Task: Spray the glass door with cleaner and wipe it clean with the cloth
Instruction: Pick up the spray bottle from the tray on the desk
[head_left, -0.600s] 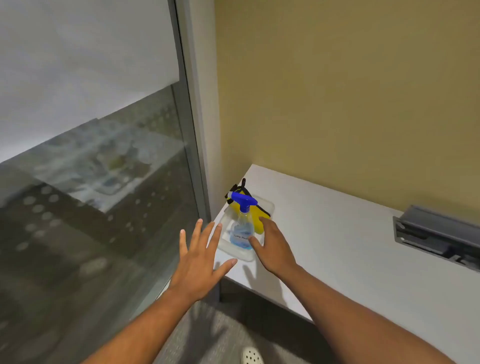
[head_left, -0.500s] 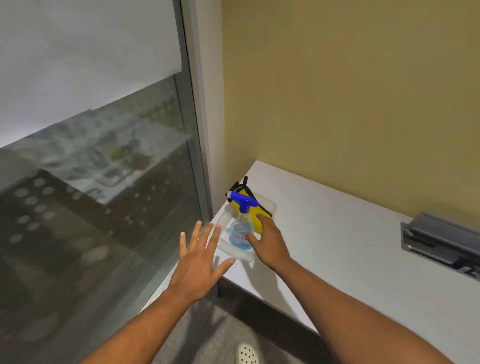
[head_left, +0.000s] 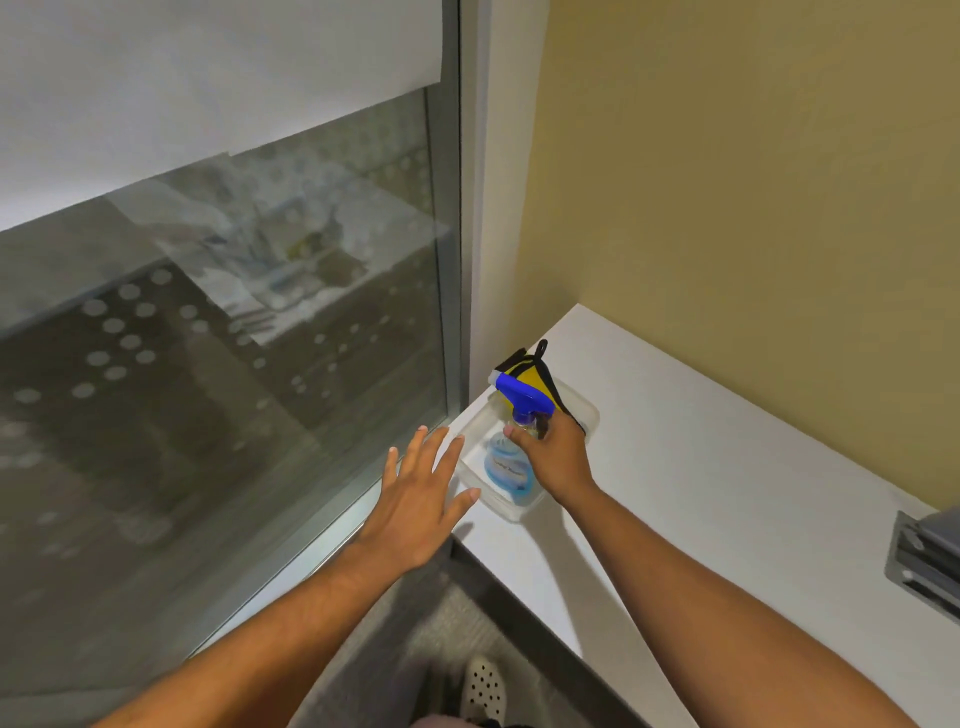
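One spray bottle (head_left: 511, 457), one yellow cloth (head_left: 535, 373) and one clear tray (head_left: 584, 413) sit at the near left corner of the white table (head_left: 727, 467), just beside the glass door (head_left: 223, 364). Two bare hands are in view.

The bottle stands in the tray, its blue trigger head (head_left: 522, 395) pointing toward the glass. The cloth, edged in black, lies at the tray's far end behind the bottle and is partly hidden by the trigger head. The right hand (head_left: 558, 457) has its grip clamped on the bottle's neck just under the trigger head, thumb on the glass side, fingers around the far side. The left hand (head_left: 418, 506) hovers with fingers spread apart and holds nothing, between the door and the tray's near edge, its fingertips close to the rim.

A frosted band and dot pattern cover parts of the door. A grey socket box (head_left: 924, 561) is set into the table at the far right. One shoe (head_left: 483, 688) shows on the floor below.

Half a second ago the right hand lay flat beside the bottle's body; it has since risen and closed on the neck. The left hand has shifted little.
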